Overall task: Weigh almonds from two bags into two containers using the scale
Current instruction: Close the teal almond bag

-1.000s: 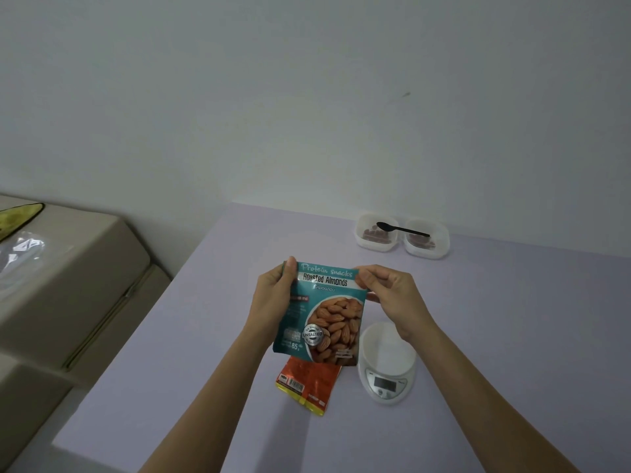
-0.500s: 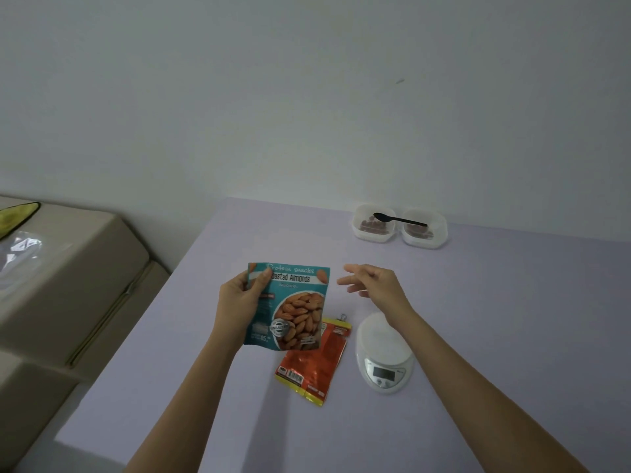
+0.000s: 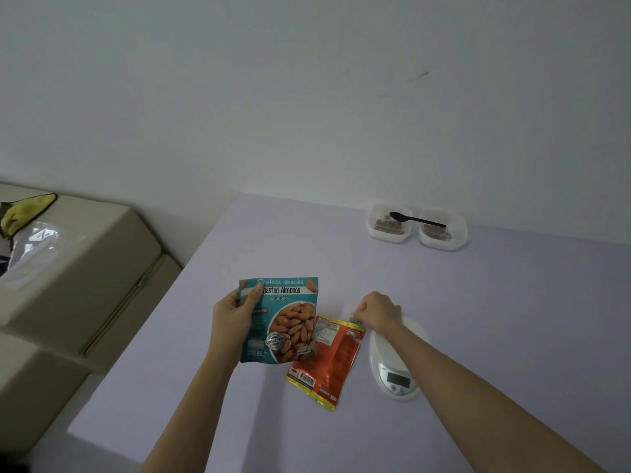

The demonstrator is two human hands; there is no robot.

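Teal bag [image 3: 283, 319]: a glossy pouch printed "Protein snacks, Roasted Almonds", with a picture of almonds and an "Unsalted" seal. It is held above the near left part of the lilac table [image 3: 495, 302], printed face toward the camera, long axis upright, top edge far. The left hand [image 3: 234, 319] grasps its left edge, and the thumb covers the first letter of "Roasted".

Orange bag [image 3: 327, 363]: it lies flat on the table between the teal bag and the white scale [image 3: 397, 367], back panel and barcode up. Its long axis runs near to far, leaning slightly right. Its far left part is hidden behind the teal bag.

The right hand [image 3: 379, 310], fingers curled, pinches the orange bag's far right corner and hides the far end of the scale's platform.

At the far edge stand two clear containers [image 3: 379, 233] side by side, holding dark almonds that are hard to make out. A black spoon [image 3: 416, 219] lies across both.
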